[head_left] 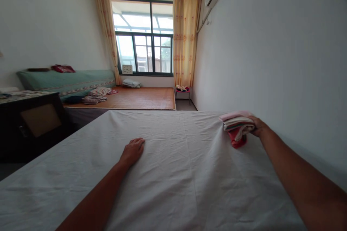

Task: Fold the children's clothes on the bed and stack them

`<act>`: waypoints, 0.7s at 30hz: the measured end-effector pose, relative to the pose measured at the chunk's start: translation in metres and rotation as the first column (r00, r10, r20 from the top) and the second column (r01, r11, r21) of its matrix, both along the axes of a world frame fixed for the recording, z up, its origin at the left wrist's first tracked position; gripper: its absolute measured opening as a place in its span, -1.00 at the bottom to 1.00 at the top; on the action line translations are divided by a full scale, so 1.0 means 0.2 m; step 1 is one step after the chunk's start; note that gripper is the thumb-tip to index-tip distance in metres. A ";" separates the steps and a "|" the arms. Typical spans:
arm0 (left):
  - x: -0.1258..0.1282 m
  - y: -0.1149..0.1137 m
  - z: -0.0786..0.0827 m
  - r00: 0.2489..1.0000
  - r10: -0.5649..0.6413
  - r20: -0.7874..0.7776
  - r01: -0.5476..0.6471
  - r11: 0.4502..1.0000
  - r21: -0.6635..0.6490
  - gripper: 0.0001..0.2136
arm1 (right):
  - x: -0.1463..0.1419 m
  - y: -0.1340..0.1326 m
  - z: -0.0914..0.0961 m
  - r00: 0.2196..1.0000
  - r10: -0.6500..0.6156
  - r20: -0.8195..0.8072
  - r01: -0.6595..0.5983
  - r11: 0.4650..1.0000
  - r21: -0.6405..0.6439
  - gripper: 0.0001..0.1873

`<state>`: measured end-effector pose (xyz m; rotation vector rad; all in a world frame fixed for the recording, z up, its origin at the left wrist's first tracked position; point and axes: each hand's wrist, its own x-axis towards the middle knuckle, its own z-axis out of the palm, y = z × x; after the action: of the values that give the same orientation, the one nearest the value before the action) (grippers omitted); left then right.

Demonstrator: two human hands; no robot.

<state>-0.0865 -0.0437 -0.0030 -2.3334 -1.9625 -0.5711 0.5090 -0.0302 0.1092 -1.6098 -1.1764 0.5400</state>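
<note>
At the far right of a white sheet [168, 166], my right hand [258, 126] grips the right end of a stack of folded cloths [237, 124]. Pink cloth tops the stack, white and striped layers lie in the middle, and a red piece hangs out below. The sheet is drawn up in folds just beneath the cloths. My left hand [134, 149] rests palm down on the sheet, left of the middle, its fingers lying flat with nothing in them.
Beyond the sheet stands a bed with a brown mat [143, 97] and several crumpled clothes [97, 95]. A dark cabinet [40, 119] is at the left. A small pink stool [183, 89] stands below the curtain [185, 39]. A white wall [284, 61] runs close along the right.
</note>
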 end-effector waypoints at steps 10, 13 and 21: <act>-0.05 0.00 0.01 0.982 -0.035 0.183 0.032 0.999 0.023 -0.64 | -1.03 0.21 0.28 0.616 0.581 -0.532 -0.409 0.813 0.415 -0.73; -0.10 0.02 0.03 0.921 0.001 0.389 -0.031 0.997 0.069 -0.64 | -1.29 0.19 0.27 0.521 0.631 -0.575 -0.415 0.776 0.476 -0.71; -0.20 -0.07 0.30 0.490 -0.234 0.840 -0.185 0.913 0.363 -0.47 | -1.77 0.12 0.23 0.616 0.732 -0.292 -0.615 0.678 0.403 -0.56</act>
<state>-0.1269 -0.0571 0.0574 -1.8881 -1.7076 -2.3159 0.1545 -0.0055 0.1544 -0.6871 -1.4218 1.1197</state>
